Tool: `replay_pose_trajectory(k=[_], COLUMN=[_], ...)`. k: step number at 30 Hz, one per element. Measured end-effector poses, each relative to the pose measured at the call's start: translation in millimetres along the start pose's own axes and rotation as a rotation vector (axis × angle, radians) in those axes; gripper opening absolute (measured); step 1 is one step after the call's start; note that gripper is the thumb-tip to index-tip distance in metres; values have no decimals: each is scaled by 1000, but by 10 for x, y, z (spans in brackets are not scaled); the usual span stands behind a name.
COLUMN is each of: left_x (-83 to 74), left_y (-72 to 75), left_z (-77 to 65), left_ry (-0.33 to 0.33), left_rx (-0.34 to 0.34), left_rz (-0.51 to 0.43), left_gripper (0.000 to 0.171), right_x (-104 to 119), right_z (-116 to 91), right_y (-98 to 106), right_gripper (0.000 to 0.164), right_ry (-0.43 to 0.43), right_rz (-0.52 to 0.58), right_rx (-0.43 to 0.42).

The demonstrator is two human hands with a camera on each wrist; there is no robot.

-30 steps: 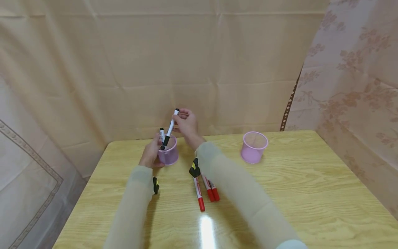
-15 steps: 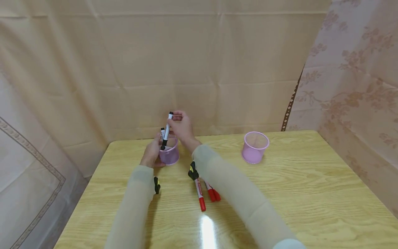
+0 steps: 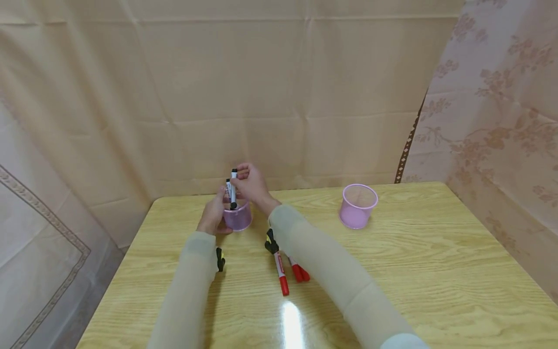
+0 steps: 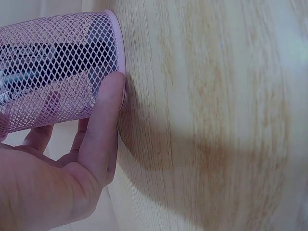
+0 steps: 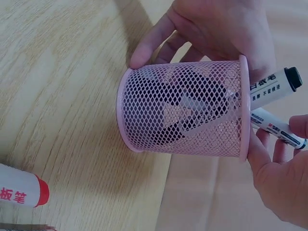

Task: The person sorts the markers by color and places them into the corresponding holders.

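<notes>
The right hand (image 3: 252,186) pinches a white marker (image 5: 273,127) near its upper end; the marker's lower part lies inside the pink mesh cup (image 3: 239,221), below the fingers. The left hand (image 3: 212,212) grips the cup's side, above the worktop (image 3: 418,252).

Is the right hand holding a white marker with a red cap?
No, the right hand pinches a white cylindrical marker whose upper end is black.

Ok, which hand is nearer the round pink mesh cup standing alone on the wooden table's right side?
Right. The right hand, pinching a black-and-white marker, is left of that lone pink cup; the left hand, gripping the other round pink mesh cup, is farther left.
</notes>
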State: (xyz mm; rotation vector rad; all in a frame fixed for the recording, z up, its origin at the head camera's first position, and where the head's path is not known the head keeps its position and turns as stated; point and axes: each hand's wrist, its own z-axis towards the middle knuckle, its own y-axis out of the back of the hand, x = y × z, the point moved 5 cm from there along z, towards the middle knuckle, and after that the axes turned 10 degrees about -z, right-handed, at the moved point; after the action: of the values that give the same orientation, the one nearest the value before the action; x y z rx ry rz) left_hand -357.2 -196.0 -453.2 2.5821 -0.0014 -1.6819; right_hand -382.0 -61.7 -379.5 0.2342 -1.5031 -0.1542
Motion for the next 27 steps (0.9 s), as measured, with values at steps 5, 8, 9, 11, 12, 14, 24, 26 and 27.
replay_pose_trajectory(k=[5, 8, 9, 11, 12, 14, 24, 26, 27], left_x=[-15, -25, -22, -17, -13, -8, -15, -20, -23], left_y=[-6, -7, -6, -3, -2, 0, 9, 6, 4], left_z=[-1, -6, -4, -3, -3, -5, -27, -28, -29], left_ry=[8, 13, 16, 21, 22, 21, 1, 0, 0], left_rx=[-1, 2, 0, -4, -4, -5, 10, 15, 17], left_rz=[-1, -2, 0, 2, 3, 3, -16, -20, -21], left_gripper=[85, 84, 84, 84, 85, 84, 82, 82, 82], right_x=[-6, -5, -6, -9, -12, -17, -19, -21, -23], right_z=[-12, -13, -14, -19, -22, -25, -17, -16, -16], right_y=[-7, -12, -14, -19, -21, -27, -54, -61, -63], right_gripper=[34, 35, 35, 35, 36, 37, 32, 31, 31], right_ry=[-11, -9, -8, -5, -5, 2, 50, 57, 58], right_rz=[-24, -34, -41, -54, -62, -66, -234, -272, -284], right_rx=[24, 36, 39, 44, 45, 49, 52, 57, 60])
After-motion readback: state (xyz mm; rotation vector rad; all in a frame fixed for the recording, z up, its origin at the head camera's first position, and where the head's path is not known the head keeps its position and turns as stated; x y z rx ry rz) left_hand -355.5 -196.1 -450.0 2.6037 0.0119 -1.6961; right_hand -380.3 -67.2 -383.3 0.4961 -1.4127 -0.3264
